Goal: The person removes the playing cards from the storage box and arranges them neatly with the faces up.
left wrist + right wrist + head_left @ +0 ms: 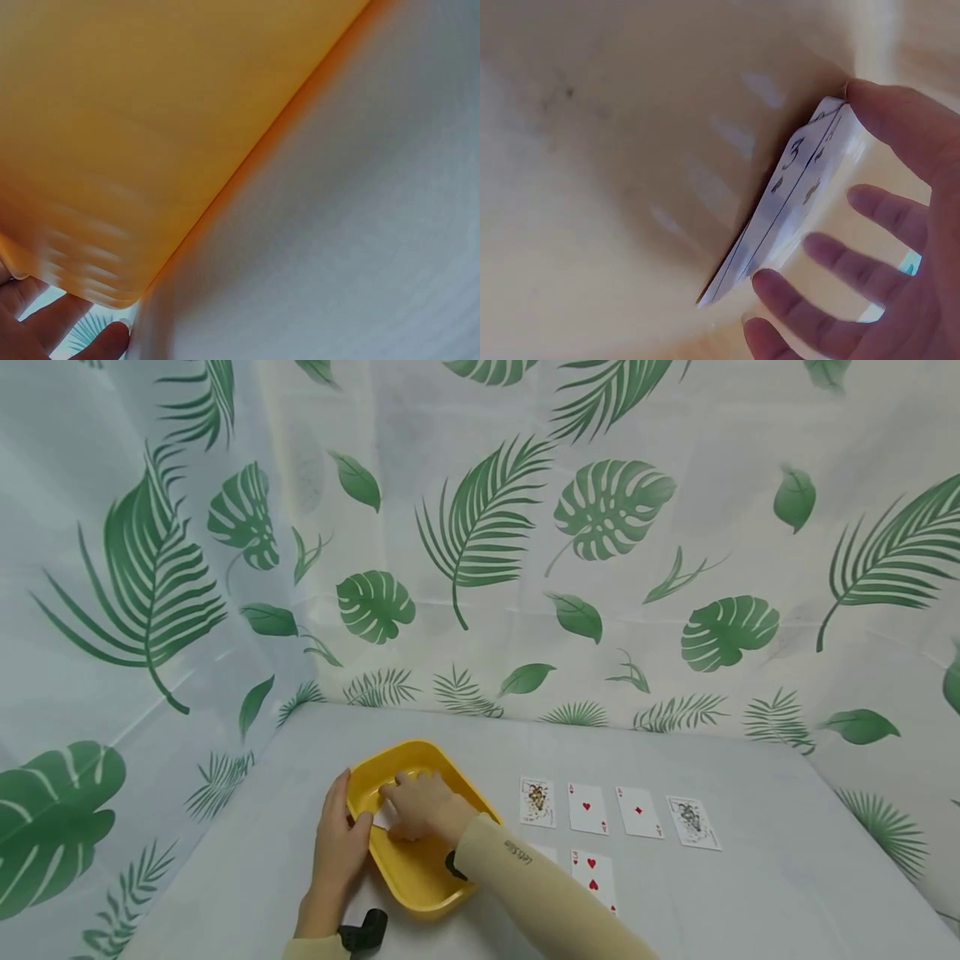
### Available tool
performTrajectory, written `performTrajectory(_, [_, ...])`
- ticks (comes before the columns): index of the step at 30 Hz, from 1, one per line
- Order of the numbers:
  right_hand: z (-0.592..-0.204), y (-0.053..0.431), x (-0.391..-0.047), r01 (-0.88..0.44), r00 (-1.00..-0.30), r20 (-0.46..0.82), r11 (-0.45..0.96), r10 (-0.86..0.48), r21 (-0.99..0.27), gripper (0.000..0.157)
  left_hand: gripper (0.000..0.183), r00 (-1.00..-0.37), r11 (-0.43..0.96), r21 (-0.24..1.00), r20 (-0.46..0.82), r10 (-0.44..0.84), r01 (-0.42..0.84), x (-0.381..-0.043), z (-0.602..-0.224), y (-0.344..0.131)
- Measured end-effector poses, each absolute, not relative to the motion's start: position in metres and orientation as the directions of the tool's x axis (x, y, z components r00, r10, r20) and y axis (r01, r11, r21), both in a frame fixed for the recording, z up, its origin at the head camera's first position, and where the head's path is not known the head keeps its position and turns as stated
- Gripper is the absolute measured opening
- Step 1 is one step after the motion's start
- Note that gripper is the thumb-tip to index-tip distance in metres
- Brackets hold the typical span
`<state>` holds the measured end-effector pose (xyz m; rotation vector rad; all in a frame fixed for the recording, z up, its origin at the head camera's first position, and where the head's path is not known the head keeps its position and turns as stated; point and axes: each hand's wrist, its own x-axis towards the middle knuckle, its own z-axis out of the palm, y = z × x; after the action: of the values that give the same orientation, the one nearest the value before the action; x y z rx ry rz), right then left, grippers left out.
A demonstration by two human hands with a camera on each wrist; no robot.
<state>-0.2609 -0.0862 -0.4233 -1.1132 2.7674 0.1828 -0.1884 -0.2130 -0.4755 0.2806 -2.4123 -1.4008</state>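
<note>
A yellow tray (429, 906) lies on the table, turned at an angle. My left hand (341, 843) grips its left side, the thumb at the rim and the fingers along the outer wall; fingers (56, 322) show by the tray corner in the left wrist view. Reaching inside, my right hand (426, 806) holds a few white playing cards (780, 202) by their edges between thumb and fingers. They lean against the tray's inner wall, and a 3 shows on one. In the head view the right hand hides most of them.
Right of the tray, a row holds a coloured joker (537, 802), ace of hearts (587, 810), ace of diamonds (639, 812) and grey joker (693, 823). Below lie a three of hearts (591, 868) and another card, both partly behind the right sleeve. Leaf-patterned curtains (480, 652) border the table.
</note>
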Motion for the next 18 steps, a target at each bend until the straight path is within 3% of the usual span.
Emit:
performTrajectory(10, [-0.423, -0.081, -0.270, -0.608, -0.758, -0.213, 0.786, -0.617, -0.113, 0.067, 0.072, -0.925, 0.493, 0.870, 0.200, -0.323, 0.016, -0.189, -0.476, -0.214])
performTrajectory(18, [-0.421, -0.080, -0.272, -0.587, -0.769, -0.228, 0.801, -0.597, -0.117, 0.079, 0.072, -0.925, 0.497, 0.868, 0.201, -0.323, 0.015, -0.189, -0.476, -0.215])
